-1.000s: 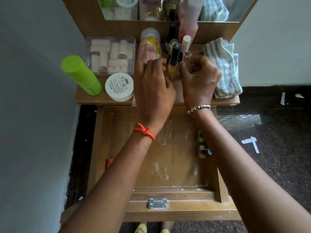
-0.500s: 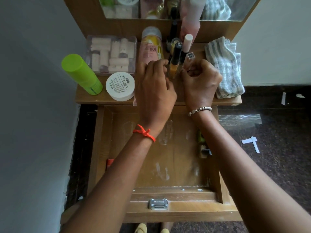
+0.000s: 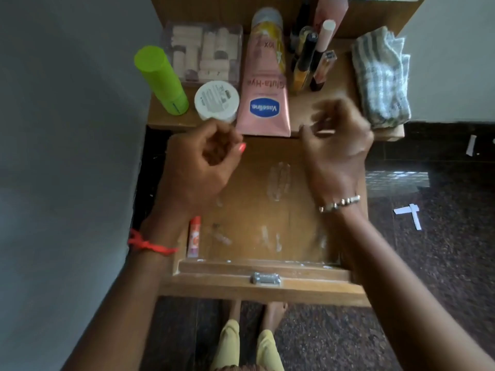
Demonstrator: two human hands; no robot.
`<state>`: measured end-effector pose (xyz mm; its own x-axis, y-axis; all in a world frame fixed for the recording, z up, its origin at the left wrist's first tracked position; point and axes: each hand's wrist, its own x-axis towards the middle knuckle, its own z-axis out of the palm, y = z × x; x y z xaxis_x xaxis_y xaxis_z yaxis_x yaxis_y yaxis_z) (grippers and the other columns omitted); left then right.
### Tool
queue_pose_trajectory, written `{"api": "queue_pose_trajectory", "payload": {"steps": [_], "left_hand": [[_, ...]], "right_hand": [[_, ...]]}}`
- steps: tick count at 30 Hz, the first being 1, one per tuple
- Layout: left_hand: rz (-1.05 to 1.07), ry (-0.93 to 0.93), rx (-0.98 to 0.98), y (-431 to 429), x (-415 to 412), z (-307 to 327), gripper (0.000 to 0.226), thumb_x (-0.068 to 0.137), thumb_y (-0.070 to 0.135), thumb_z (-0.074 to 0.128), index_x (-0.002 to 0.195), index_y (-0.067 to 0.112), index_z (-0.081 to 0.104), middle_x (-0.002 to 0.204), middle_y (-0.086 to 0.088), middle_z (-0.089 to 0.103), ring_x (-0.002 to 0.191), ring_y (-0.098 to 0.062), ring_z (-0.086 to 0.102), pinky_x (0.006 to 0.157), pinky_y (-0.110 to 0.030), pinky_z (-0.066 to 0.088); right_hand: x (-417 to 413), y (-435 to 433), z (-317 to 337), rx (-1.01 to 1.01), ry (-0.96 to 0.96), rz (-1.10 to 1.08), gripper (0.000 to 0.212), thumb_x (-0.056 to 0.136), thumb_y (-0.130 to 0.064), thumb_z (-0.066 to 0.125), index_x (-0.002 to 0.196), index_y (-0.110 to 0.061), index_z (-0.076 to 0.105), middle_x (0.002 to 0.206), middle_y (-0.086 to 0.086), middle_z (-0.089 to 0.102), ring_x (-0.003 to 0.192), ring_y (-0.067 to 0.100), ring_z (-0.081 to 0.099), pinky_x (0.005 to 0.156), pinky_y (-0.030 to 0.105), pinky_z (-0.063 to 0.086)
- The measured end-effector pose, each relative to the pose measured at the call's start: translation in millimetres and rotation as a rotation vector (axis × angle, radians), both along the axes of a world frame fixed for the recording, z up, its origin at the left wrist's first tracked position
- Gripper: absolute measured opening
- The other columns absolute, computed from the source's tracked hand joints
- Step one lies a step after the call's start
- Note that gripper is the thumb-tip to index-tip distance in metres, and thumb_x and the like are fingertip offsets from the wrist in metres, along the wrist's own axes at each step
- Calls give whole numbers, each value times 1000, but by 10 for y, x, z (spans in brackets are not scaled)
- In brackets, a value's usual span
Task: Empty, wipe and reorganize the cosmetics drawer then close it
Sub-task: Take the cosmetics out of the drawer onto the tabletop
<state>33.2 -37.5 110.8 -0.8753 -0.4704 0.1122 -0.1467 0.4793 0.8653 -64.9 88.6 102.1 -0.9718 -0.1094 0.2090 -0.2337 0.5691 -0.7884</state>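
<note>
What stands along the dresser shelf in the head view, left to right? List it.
Lime green cylindrical bottle → round white cream jar → pink Vaseline lotion tube → cluster of slim upright cosmetic bottles → folded grey-and-white striped cloth.

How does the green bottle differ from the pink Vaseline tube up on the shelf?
The green bottle is a plain, rigid cylinder; the pink tube is flat, tapered and printed with a blue logo. The bottle looks to be standing upright, while the tube lies flat, its end reaching the shelf's front edge. Both sit on the shelf, outside the drawer.
</note>
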Motion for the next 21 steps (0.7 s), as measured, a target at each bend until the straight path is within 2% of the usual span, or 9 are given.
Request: {"api": "queue_pose_trajectory", "payload": {"steps": [3, 6, 8, 9, 11, 12, 15, 19, 21], "left_hand": [[-139, -563, -6, -208, 385, -122, 21, 79, 7, 66, 77, 27, 65, 75, 12, 65, 65, 3, 60, 65, -13, 49], [-194, -905, -120, -205, 586, -338, 27, 83, 1, 58, 105, 15, 64, 112, -5, 63, 97, -13, 59, 84, -22, 43], [-200, -975, -144, -139, 619, -423, 33, 83, -2, 55, 114, 11, 58, 121, -11, 57, 105, -22, 57, 90, -29, 46], [-203, -989, -183, -105, 620, -441, 28, 83, -1, 55, 108, 11, 59, 118, -13, 58, 101, -24, 59, 86, -32, 49], [-202, -1026, -282, -36, 601, -434, 12, 83, 1, 53, 79, 12, 53, 103, -16, 62, 90, -29, 60, 71, -33, 46], [-207, -1048, -326, -4, 592, -433, 18, 84, 1, 51, 70, 12, 47, 99, -17, 61, 89, -31, 60, 67, -32, 42], [-211, -1079, -398, 115, 559, -423, 13, 89, -1, 43, 92, 0, 55, 106, -21, 59, 101, -35, 58, 67, -30, 36], [-112, -1069, -363, 140, 546, -463, 21, 91, 1, 38, 106, -2, 53, 118, -21, 54, 109, -35, 54, 68, -32, 34], [-59, -1068, -323, 139, 530, -477, 19, 91, 3, 41, 106, -1, 51, 119, -19, 51, 109, -32, 53, 68, -30, 34]], "right_hand": [[502, -31, -118, 92, -267, 266, 8, 73, -1, 65, 80, -6, 67, 74, -1, 65, 59, 6, 56, 58, 6, 44], [877, -145, -390, 316, -732, 568, 20, 74, -9, 72, 93, -5, 66, 93, 9, 68, 84, 19, 64, 74, 18, 53], [1017, -247, -548, 385, -811, 632, 28, 75, -10, 72, 101, -5, 63, 107, 15, 64, 92, 24, 63, 74, 22, 49], [1063, -304, -603, 399, -823, 639, 30, 76, -9, 71, 104, -3, 61, 110, 17, 62, 94, 26, 63, 73, 22, 47], [1126, -411, -709, 394, -860, 635, 31, 77, -7, 67, 106, 2, 59, 110, 20, 62, 95, 30, 62, 68, 20, 45], [1155, -454, -744, 375, -888, 617, 28, 79, -5, 65, 104, 4, 59, 108, 22, 63, 95, 32, 62, 67, 22, 46], [1217, -544, -834, 311, -925, 572, 19, 84, 0, 52, 95, 13, 60, 98, 28, 66, 90, 35, 63, 66, 36, 46], [1244, -579, -892, 238, -1005, 559, 12, 80, 4, 54, 72, 3, 62, 70, 9, 57, 69, 12, 47, 54, 26, 32], [1231, -586, -923, 182, -1091, 499, 30, 78, 6, 54, 52, -9, 50, 61, 4, 48, 61, 9, 40, 52, 26, 33]]}}
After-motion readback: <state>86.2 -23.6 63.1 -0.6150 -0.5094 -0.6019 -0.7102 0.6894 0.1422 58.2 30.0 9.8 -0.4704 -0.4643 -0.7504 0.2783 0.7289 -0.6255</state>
